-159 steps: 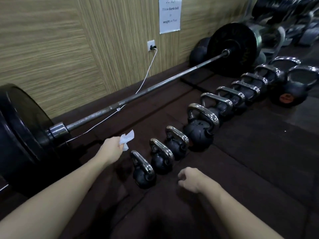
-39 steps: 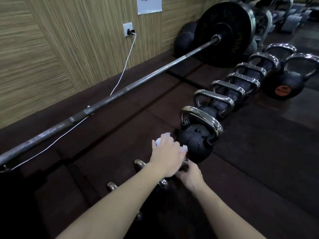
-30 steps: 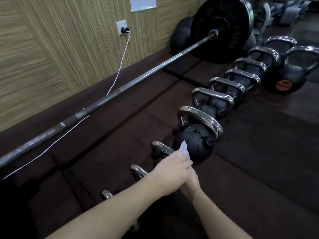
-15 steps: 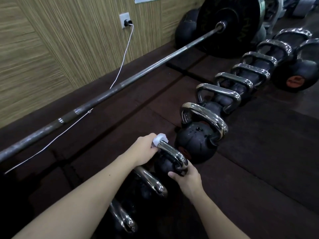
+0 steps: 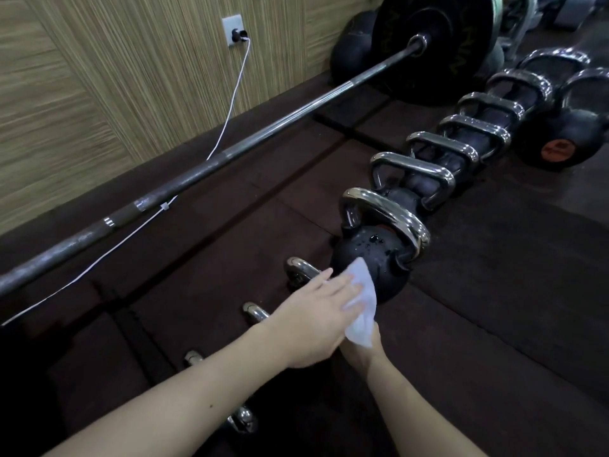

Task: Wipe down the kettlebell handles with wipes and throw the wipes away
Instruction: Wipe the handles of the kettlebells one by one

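Observation:
A row of black kettlebells with chrome handles runs from the lower left to the upper right of the dark floor mat. My left hand (image 5: 316, 321) holds a white wipe (image 5: 361, 305) and presses it over the handle of the third small kettlebell (image 5: 298, 268), just in front of a larger kettlebell (image 5: 372, 255) with water drops on it. My right hand (image 5: 361, 354) sits under the left hand and the wipe at the same small kettlebell, with its fingers hidden. Chrome handle tips of two nearer small kettlebells (image 5: 255, 313) (image 5: 242, 420) show beside my left forearm.
A loaded barbell (image 5: 204, 166) lies along the wood-panelled wall, its big plate (image 5: 435, 44) at the far end. A white charging cable (image 5: 230, 103) hangs from a wall socket across the bar. Bigger kettlebells (image 5: 560, 140) and other gear fill the upper right.
My left hand slid with the wipe from the far end of the small kettlebell's handle towards its near end, over my right hand. The camera shifted slightly.

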{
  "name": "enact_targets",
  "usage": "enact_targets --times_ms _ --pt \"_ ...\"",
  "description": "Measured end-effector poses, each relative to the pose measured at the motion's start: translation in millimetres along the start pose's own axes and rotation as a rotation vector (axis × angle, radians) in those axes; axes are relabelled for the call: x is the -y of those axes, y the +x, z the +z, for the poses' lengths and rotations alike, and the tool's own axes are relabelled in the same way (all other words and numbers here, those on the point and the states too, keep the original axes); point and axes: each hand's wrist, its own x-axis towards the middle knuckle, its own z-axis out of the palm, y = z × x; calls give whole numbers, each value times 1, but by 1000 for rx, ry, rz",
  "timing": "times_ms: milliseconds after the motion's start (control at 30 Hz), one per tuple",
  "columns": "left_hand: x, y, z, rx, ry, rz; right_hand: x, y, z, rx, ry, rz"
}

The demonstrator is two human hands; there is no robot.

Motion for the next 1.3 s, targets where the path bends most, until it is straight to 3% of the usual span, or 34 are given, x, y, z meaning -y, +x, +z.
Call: enact_targets --times_ms 33,133,200,233,300,333,367,467,633,833,900,1133,1300 --pt "-5 -5 -3 17 -9 41 2 0 -3 6 -76 -32" --pt "-2 -16 -4 17 -16 34 18 -12 12 109 134 -118" --pt "4 -13 -1 -75 -12 62 46 -31 5 14 173 -170" --pt "7 -10 -1 -136 -27 73 43 -27 4 -119 117 -188" --pt "17 -2 -4 -220 -86 54 27 -32 -12 39 -94 -155" --pt "24 1 -9 -230 -119 15 27 -27 -13 164 -123 -72" --pt "32 2 -14 -221 -151 -44 20 -20 -20 126 -110 0" --pt "62 -6 -24 -195 -223 -150 10 -14 -16 30 -55 -61" --pt "102 -27 -18 -107 -383 -379 7 -15 -10 24 31 -54" --pt "94 -28 0 -234 -598 -731 19 -14 -23 61 -223 -75" --pt "90 -21 -3 -273 -703 -842 27 -12 -37 116 -297 -44" --pt "58 20 -78 -375 -810 -938 71 -33 -143 219 -591 16" --pt "22 49 -121 -306 -851 -950 110 -45 -211 191 -584 -11"
